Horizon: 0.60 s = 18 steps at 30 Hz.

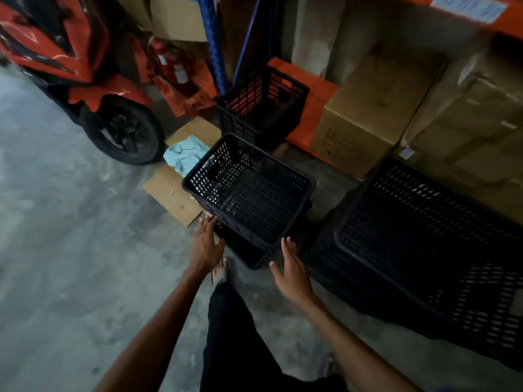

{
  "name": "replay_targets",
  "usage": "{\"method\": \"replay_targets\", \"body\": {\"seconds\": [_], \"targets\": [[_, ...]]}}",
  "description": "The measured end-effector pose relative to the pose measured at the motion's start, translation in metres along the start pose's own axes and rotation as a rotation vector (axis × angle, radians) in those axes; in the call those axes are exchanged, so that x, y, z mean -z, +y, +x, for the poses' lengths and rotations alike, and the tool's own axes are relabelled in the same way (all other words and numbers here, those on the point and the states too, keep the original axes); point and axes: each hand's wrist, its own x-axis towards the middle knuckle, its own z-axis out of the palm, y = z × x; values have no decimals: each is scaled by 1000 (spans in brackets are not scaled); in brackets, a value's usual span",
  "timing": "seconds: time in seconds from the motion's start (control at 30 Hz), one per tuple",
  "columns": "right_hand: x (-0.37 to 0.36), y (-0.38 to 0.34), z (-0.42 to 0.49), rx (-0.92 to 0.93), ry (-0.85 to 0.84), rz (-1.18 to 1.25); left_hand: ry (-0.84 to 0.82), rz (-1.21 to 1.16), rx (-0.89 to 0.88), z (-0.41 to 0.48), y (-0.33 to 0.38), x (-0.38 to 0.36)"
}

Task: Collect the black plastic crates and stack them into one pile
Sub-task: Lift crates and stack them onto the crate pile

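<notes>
Between the two hands sits the middle crate [249, 190], a black perforated one resting crooked on top of another crate [249, 254], so it's already a small pile. Its open side faces up and tips a bit toward the left. Long axis runs from near the left hand's [205, 246] fingertips up and away toward the far right, so one corner points back at the person.

Left hand is flat and open, fingers spread, fingertips right at the crate's near-left wall; can't tell if they're actually touching. Right hand [291, 268] is open too, palm turned inward, just beside the near corner, not gripping anything. So neither grip is closed on the crate, both are apart.

Off to the right of the right hand there's a much bigger crate stack [424, 250], also open side up, long axis slanting away to the far left. Beyond the hands, farther back, a third crate [263, 104] stands against a blue rack post [213, 46].

Floor [70, 222] is bare grey concrete, kinda scuffed. A flattened cardboard sheet [169, 193] with a pale blue cloth [186, 154] on it lies just past the left hand. Further left is a red scooter [85, 66] with its black wheel. Brown cardboard boxes [368, 114] line the right side under orange shelving. Person's dark trouser leg [232, 335] and a bare foot show below the hands.
</notes>
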Motion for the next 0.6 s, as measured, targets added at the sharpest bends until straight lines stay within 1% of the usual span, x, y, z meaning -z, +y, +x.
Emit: {"method": "replay_targets", "body": {"seconds": [0.07, 0.13, 0.2, 0.23, 0.3, 0.4, 0.5, 0.6], "targets": [[-23, 1, 56, -127, 18, 5, -97, 44, -2, 63, -35, -2], [-35, 5, 100, -226, 51, -35, -147, 119, -30, 117, -59, 0], [-52, 15, 144, -381, 73, -30, -188, 193, -62, 178, -86, -1], [-58, 19, 158, -438, 104, -39, -178, 230, -85, 202, -94, 0], [-75, 34, 195, -611, 187, -10, -151, 301, -119, 264, -115, -3], [-86, 50, 235, -812, 316, 40, -83, 377, -137, 343, -135, -8], [-89, 68, 275, -991, 400, 103, -48, 358, -43, 408, -152, -18], [-92, 89, 301, -1094, 511, 148, -123, 262, 120, 455, -163, -32]]}}
